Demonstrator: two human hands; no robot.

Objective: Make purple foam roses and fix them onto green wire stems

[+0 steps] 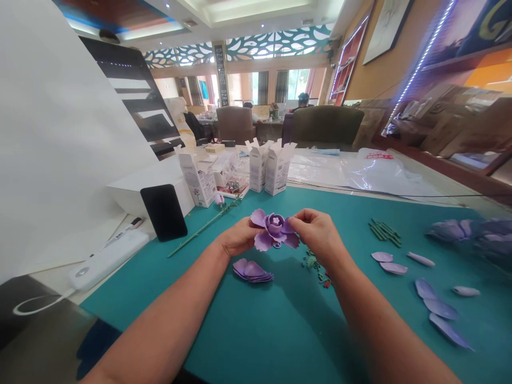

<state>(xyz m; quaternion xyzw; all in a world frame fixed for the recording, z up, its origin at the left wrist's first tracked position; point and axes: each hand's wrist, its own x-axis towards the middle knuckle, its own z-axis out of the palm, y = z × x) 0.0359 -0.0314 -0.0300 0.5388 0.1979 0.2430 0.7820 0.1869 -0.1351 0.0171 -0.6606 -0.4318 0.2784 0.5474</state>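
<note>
Above the green mat, both my hands hold a purple artificial flower (275, 227) with a layered centre and several spread petals. My left hand (240, 237) grips it from the left, its fingertips partly hidden behind the petals. At the right, my right hand (316, 226) pinches a petal between thumb and fingers. Below the flower lies a stack of loose purple petals (253, 271). Small green and red pieces (316, 264) are scattered beside my right wrist, partly covered by it.
A green stem with a bud (204, 229) lies left, near a black phone (164, 212) and a white power strip (108, 261). White boxes (277, 168) stand behind. Rightward are green sticks (384, 232), loose petals (440, 308) and purple blooms (452, 230). A person (303, 100) sits far back.
</note>
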